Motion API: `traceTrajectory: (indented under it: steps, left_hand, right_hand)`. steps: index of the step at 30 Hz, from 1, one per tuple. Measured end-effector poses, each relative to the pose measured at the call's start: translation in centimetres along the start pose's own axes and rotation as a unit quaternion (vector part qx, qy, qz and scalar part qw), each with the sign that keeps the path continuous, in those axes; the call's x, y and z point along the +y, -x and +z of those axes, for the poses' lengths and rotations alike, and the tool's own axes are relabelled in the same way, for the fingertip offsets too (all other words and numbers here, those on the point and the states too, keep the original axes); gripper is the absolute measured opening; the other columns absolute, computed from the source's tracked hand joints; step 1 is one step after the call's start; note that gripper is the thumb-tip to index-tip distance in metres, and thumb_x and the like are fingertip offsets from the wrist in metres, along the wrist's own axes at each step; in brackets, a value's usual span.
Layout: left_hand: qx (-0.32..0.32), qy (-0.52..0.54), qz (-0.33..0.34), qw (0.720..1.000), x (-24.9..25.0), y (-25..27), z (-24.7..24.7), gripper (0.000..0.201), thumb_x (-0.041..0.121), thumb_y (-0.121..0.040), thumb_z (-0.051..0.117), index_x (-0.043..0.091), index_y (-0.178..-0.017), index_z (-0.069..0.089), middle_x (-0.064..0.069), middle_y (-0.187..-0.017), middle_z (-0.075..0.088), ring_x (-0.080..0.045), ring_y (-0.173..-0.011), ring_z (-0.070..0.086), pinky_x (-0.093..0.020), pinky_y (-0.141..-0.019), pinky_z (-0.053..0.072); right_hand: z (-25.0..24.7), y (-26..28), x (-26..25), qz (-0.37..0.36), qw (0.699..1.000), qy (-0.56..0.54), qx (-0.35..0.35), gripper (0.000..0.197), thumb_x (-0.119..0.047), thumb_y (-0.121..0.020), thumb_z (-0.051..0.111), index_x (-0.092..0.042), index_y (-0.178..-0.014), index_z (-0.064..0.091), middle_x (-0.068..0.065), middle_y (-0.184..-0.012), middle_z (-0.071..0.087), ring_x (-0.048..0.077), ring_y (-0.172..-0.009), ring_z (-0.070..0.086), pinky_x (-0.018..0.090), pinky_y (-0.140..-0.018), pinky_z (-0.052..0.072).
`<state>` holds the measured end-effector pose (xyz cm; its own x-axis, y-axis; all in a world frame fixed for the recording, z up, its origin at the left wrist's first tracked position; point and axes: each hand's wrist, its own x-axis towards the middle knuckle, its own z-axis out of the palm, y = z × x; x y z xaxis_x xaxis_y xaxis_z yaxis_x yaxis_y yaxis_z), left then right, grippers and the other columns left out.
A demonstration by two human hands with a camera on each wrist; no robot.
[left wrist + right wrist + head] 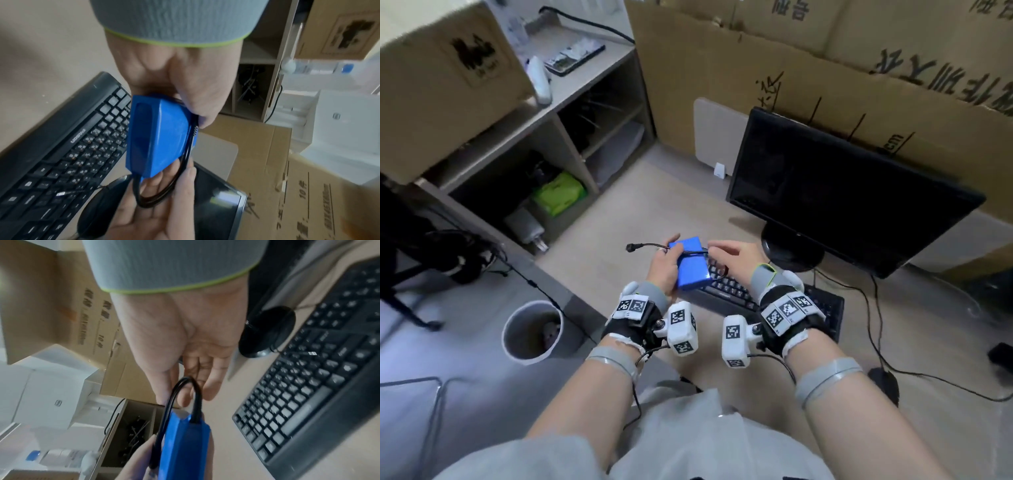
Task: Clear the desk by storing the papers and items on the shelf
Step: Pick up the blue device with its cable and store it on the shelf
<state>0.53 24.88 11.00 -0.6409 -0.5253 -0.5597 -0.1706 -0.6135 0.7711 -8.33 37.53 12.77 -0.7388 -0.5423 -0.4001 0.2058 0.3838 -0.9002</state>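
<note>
A blue battery pack (691,264) with a black cable (650,245) is held above the keyboard. My left hand (667,257) grips the pack from the left, and its thumb (202,105) presses the cable against the pack (159,138). My right hand (724,251) is at the pack's right edge. Its relaxed fingers (197,378) touch the cable's loop (186,386) where it leaves the pack (183,444). The loop (148,198) lies against the right hand's fingers (162,191). The shelf unit (571,113) stands on the desk to the left.
A black keyboard (736,291) lies under the hands, with a dark monitor (842,192) behind it and a mouse (883,380) at right. The shelf holds a cardboard box (448,85), a white bottle (539,80) and a green pack (560,193). A waste bin (532,330) stands on the floor at left.
</note>
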Motion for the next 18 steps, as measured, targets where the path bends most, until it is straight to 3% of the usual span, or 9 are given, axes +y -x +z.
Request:
traceTrajectory:
  steps: [2,5,8,10,13,18]
  left_hand:
    - [0.035,-0.002,0.02,0.999,0.1,0.4,-1.4,0.034,0.006,-0.099,0.043,0.019,-0.13,0.049,-0.01,-0.095,0.064,-0.021,-0.072,0.064,-0.035,-0.07,0.059]
    - [0.089,-0.016,0.051,0.995,0.3,0.8,-3.8,0.032,0.003,-0.098,0.041,0.021,-0.119,0.056,-0.005,-0.087,0.061,-0.016,-0.065,0.061,-0.025,-0.055,0.056]
    - [0.111,-0.032,0.054,0.992,0.5,1.0,-6.0,0.027,0.006,-0.1,0.039,0.021,-0.101,0.062,-0.006,-0.087,0.063,-0.016,-0.064,0.06,-0.025,-0.054,0.054]
    - [0.114,-0.039,0.05,0.991,0.4,0.9,-6.8,0.026,0.009,-0.101,0.039,0.019,-0.1,0.064,-0.009,-0.089,0.063,-0.018,-0.066,0.06,-0.027,-0.057,0.054]
    - [0.114,-0.03,0.06,0.991,1.1,0.3,-8.7,0.027,0.011,-0.101,0.04,0.018,-0.102,0.066,-0.009,-0.092,0.064,-0.019,-0.071,0.061,-0.033,-0.066,0.053]
    - [0.119,-0.016,0.059,0.991,3.6,-1.9,-13.1,0.026,0.012,-0.101,0.041,0.016,-0.1,0.067,-0.01,-0.101,0.065,-0.024,-0.083,0.061,-0.042,-0.082,0.053]
  right_hand:
    - [1.0,0.3,-0.1,0.051,0.998,-0.043,-0.015,0.023,-0.02,-0.093,0.063,-0.006,-0.111,0.068,0.005,-0.09,0.069,0.004,-0.061,0.056,0.016,-0.052,0.048]
    - [3.1,1.3,-0.2,0.129,0.974,-0.156,-0.103,0.008,-0.012,-0.096,0.058,-0.005,-0.1,0.058,0.014,-0.077,0.059,0.01,-0.044,0.056,0.017,-0.042,0.045]
    - [5.3,1.3,0.1,0.131,0.975,-0.078,-0.165,0.012,-0.016,-0.093,0.063,-0.01,-0.1,0.056,0.02,-0.087,0.063,0.018,-0.053,0.067,0.022,-0.047,0.051]
    - [6.1,0.9,0.3,0.137,0.972,-0.069,-0.176,0.023,-0.015,-0.09,0.066,-0.011,-0.109,0.054,0.019,-0.088,0.065,0.024,-0.06,0.069,0.026,-0.054,0.054]
    - [8.1,0.0,-0.1,0.152,0.969,-0.077,-0.181,0.036,-0.006,-0.087,0.067,-0.008,-0.119,0.05,0.02,-0.09,0.066,0.025,-0.059,0.068,0.029,-0.06,0.055]
    - [13.1,-2.5,-1.2,0.159,0.969,-0.06,-0.182,0.034,-0.009,-0.082,0.074,-0.004,-0.111,0.057,0.017,-0.089,0.07,0.025,-0.064,0.069,0.029,-0.064,0.058]
